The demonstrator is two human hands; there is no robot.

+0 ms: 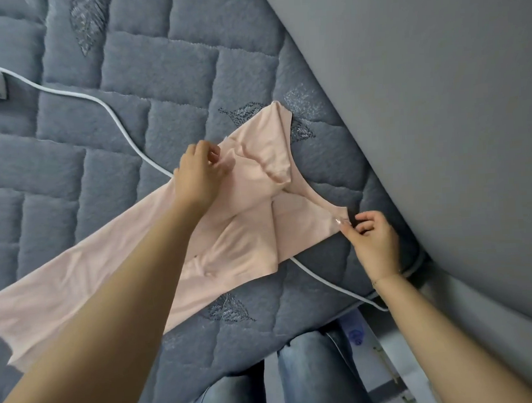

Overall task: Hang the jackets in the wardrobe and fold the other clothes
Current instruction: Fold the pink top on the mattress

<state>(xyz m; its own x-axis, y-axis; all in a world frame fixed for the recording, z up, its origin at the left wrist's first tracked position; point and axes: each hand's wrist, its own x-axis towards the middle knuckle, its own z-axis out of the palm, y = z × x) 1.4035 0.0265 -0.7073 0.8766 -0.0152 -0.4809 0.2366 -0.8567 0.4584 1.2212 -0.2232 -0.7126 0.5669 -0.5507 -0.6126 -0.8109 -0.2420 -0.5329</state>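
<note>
We pinch the pink top (pixel 249 202) at both shoulders: left hand (pixel 200 177) gripping one strap, right hand (pixel 373 242) the other near the bed (pixel 159 68) edge. Its length trails back toward our left arm.

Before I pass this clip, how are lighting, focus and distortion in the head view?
Head view: soft, even light, no glare; faint shadows under the left hand and right hand. The pink top and quilted mattress are sharp. Wide-angle lens tilts the scene and bends the grey headboard edge and white cable.
</note>
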